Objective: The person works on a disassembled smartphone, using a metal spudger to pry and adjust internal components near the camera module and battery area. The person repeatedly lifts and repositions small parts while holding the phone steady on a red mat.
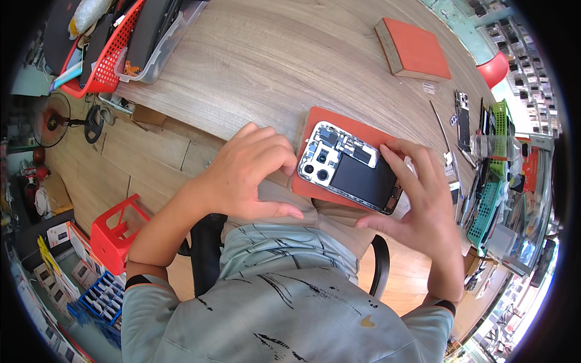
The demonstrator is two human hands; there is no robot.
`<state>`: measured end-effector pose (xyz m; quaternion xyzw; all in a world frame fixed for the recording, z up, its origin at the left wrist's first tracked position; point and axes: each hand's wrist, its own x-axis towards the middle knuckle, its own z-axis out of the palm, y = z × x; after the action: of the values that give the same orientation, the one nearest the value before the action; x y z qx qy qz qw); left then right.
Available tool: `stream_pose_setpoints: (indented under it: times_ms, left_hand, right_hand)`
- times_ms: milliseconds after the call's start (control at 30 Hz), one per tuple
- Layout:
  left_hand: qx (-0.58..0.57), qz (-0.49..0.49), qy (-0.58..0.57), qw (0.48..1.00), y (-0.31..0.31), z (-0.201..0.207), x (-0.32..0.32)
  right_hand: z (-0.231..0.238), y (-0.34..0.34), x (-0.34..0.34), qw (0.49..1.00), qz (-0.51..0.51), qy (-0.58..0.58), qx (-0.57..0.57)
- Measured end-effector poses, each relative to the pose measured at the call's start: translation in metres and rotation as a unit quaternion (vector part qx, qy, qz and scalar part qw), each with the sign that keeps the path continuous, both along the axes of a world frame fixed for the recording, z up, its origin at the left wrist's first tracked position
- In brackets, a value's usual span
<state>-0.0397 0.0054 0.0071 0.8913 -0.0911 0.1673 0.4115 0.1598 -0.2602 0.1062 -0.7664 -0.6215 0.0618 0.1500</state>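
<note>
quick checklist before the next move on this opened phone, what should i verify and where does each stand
1. Phone lies on the orange mat, insides up: ok.
2. Left hand steadies the camera end, fingers curled at its edge: ok.
3. Right hand holds the far end, fingers over the rim: ok.
4. Mat fully on the table: not ok, its near edge overhangs toward the lap.
5. Tools within reach: ok, a thin rod and others lie to the right.
6. Loose screws or cables inside the phone: cannot tell, too small.
</note>
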Motion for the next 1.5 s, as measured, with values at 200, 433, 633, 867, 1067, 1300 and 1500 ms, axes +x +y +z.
stream_pose_setpoints:
  times_ms: [200,433,633,867,1067,1300,1500]
  left_hand:
    - [0.034,0.058,-0.024,0.997,0.005,-0.005,0.005]
    - [0.030,0.166,-0.037,0.985,0.006,-0.006,0.011]
    - [0.007,0.257,-0.092,0.962,-0.018,-0.005,0.008]
    - [-0.306,0.134,-0.028,0.942,-0.099,0.023,-0.032]
    - [-0.585,-0.020,0.058,0.809,-0.132,0.031,-0.005]
    - [-0.665,-0.081,0.126,0.732,-0.120,0.039,0.022]
    - [-0.610,-0.002,0.159,0.777,-0.109,0.043,0.015]
  right_hand:
    - [-0.018,-0.012,-0.019,0.990,-0.131,0.047,0.026]
    - [-0.030,0.002,-0.024,0.971,-0.186,0.103,0.112]
    - [-0.041,-0.002,-0.034,0.946,-0.227,0.079,0.217]
    - [-0.062,-0.033,-0.084,0.897,-0.242,0.175,0.325]
    - [-0.079,-0.043,-0.114,0.897,-0.213,0.176,0.346]
    - [-0.080,-0.018,-0.122,0.910,-0.250,0.114,0.311]
    - [-0.062,-0.037,-0.090,0.903,-0.245,0.167,0.310]
